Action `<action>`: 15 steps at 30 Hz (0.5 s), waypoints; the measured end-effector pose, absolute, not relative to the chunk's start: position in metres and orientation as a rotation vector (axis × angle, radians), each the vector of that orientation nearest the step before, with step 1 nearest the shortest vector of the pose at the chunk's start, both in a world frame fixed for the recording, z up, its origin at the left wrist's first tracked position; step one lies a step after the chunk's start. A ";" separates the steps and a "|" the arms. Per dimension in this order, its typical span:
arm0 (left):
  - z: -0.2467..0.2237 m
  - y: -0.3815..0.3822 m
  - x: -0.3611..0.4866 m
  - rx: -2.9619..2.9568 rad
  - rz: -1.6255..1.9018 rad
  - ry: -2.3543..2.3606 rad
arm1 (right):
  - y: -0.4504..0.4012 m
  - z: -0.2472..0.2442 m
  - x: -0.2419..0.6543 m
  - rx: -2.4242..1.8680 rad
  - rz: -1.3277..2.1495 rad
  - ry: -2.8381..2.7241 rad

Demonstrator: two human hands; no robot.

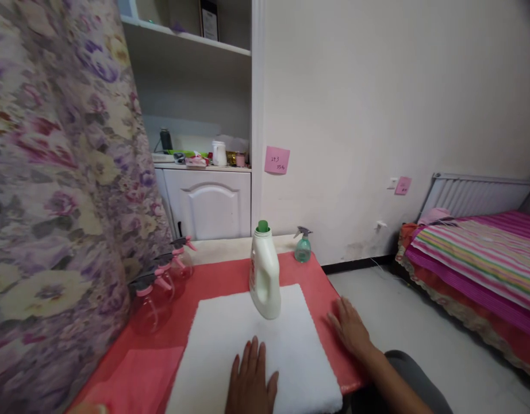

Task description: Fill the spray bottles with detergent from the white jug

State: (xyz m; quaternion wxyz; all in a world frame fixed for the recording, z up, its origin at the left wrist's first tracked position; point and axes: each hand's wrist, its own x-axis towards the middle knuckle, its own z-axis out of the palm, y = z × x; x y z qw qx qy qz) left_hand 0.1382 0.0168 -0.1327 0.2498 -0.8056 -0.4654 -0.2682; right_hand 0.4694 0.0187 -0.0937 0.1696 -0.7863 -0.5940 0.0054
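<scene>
My left hand [251,376] lies palm down on a white fluffy cloth [222,328], fingers stretched out and holding nothing. At the right edge of the red-covered table, my right hand [351,329] rests flat with its fingers extended. A pale green-white detergent bottle [267,276] with a handle stands upright on the back part of the cloth, beyond both hands and touching neither. Its neck has a green cap or insert [262,226].
Several clear spray bottles with pink and black tops [146,305] line the table's left side. A green spray bottle [303,249] stands at the back right. Pink sheet [135,379] lies front left. A floral curtain [62,190] hangs left; a bed [484,247] is right.
</scene>
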 end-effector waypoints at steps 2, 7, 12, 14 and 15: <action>-0.134 0.018 0.137 -2.184 -0.746 -1.251 | 0.040 -0.092 0.451 -2.185 0.048 -1.766; -0.140 0.022 0.136 -2.162 -0.806 -1.193 | 0.069 -0.094 0.419 -2.140 0.116 -1.859; -0.138 0.022 0.136 -2.157 -0.793 -1.192 | 0.056 -0.096 0.444 -2.223 0.123 -1.799; -0.136 0.021 0.137 -2.162 -0.788 -1.200 | 0.048 -0.095 0.462 -2.283 0.115 -1.736; -0.136 0.021 0.137 -2.166 -0.788 -1.201 | 0.044 -0.093 0.469 -2.312 0.110 -1.702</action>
